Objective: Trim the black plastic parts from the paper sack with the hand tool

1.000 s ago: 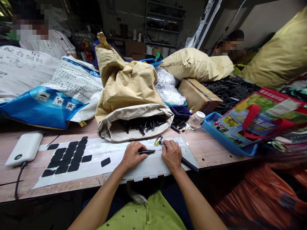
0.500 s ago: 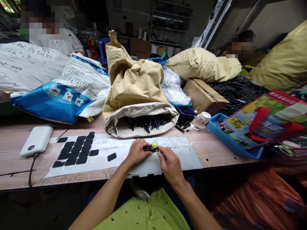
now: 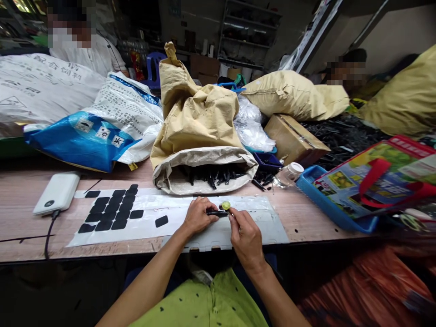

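Over a pale grey board (image 3: 262, 227) at the table's front, my left hand (image 3: 198, 216) is closed around one end of a slim black tube-like part (image 3: 218, 213), which points right. My right hand (image 3: 248, 234) pinches a small thin tool with a round yellow-green end (image 3: 225, 205), close to the part's right tip. Whether the two touch I cannot tell. To the left, a white sheet (image 3: 145, 231) carries rows of black rounded-square pieces (image 3: 117, 207); one black square (image 3: 161, 221) lies apart, nearer my left hand.
Ahead, a tan sack (image 3: 200, 122) opens towards me, with several black parts inside. A clear jar (image 3: 289, 175) and a blue tray (image 3: 306, 181) with a printed bag stand right. A white power bank (image 3: 57, 193) with a cable lies left. Two people sit beyond the sacks.
My right hand has shifted slightly right and away from my left, so more of the black part shows. The yellow-green end moved right with it. The whole view has shifted slightly.
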The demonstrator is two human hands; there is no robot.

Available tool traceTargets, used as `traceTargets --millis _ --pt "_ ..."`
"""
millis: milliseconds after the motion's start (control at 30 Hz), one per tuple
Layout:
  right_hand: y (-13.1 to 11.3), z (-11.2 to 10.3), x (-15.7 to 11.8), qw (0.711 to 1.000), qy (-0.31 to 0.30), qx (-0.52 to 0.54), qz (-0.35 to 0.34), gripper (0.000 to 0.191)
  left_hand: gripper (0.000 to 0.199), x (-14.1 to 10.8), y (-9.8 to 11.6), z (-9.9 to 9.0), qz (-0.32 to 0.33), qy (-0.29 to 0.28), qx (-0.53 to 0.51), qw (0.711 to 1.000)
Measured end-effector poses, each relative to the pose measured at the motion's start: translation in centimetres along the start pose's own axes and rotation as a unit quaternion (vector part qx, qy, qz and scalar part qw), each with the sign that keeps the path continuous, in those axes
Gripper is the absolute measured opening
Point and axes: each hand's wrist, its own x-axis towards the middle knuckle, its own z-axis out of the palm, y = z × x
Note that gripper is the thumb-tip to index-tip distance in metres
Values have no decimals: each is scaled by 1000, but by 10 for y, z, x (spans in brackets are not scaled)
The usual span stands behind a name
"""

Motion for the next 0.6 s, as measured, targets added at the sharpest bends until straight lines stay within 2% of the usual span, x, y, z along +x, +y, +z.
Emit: traceTargets --millis 100,200,300,400,500,600 --pt "3 -1 -4 1000 -16 -2 6 31 17 0 1 0 -5 1 2 1000" --pt "10 -5 -1 1000 8 5 15 31 16 -1 1 -1 -3 -2 4 1000" --pt "26 -12 12 998 39 -25 39 31 15 -1 0 -1 1 0 11 1000" --pt "50 -14 24 993 40 -90 67 30 14 -1 -2 1 3 4 15 1000" --pt "71 -8 31 988 17 -138 64 29 13 -1 -3 2 4 3 14 1000" --pt "83 3 31 985 16 -168 40 28 14 -1 -4 3 5 2 20 1000"
